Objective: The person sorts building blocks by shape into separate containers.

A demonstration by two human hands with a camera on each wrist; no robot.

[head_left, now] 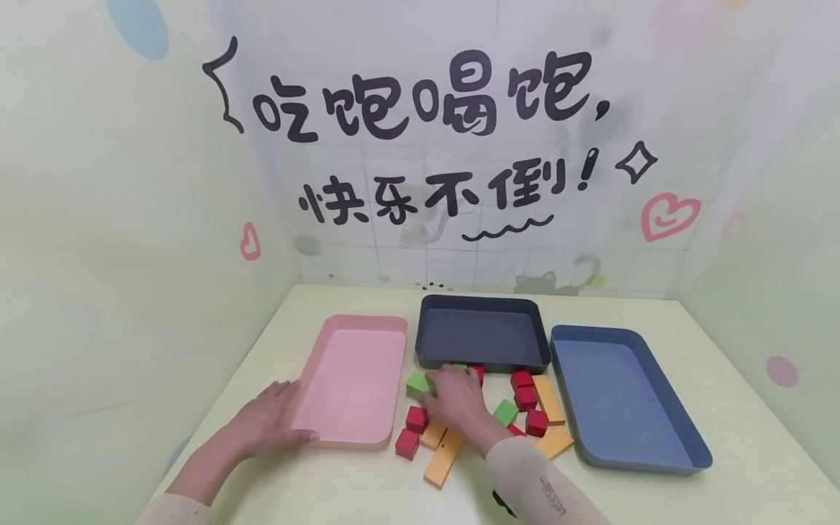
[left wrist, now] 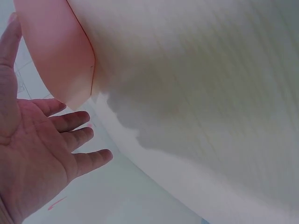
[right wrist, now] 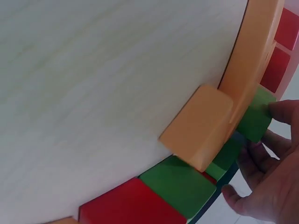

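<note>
My left hand [head_left: 265,423] spreads its fingers along the left edge of the pink tray [head_left: 351,386], the thumb at its near left corner. In the left wrist view, the palm and straight fingers of that hand [left wrist: 39,140] hold nothing. Over the scattered blocks, my right hand [head_left: 456,394] pinches a green block [head_left: 417,386] between thumb and finger. In the right wrist view this green block [right wrist: 257,114] stands by the fingertips, close to a yellow-orange plank [right wrist: 252,51]. Two red cubes [head_left: 407,443] lie just in front. Part of the pile is hidden under my right hand.
A dark navy tray [head_left: 482,361] stands at the back, and a blue tray [head_left: 630,401] on the right. Between them and me lie a green block [head_left: 505,413], several red cubes [head_left: 525,398] and yellow-orange planks [head_left: 442,458]. Walls close in the table's back and sides.
</note>
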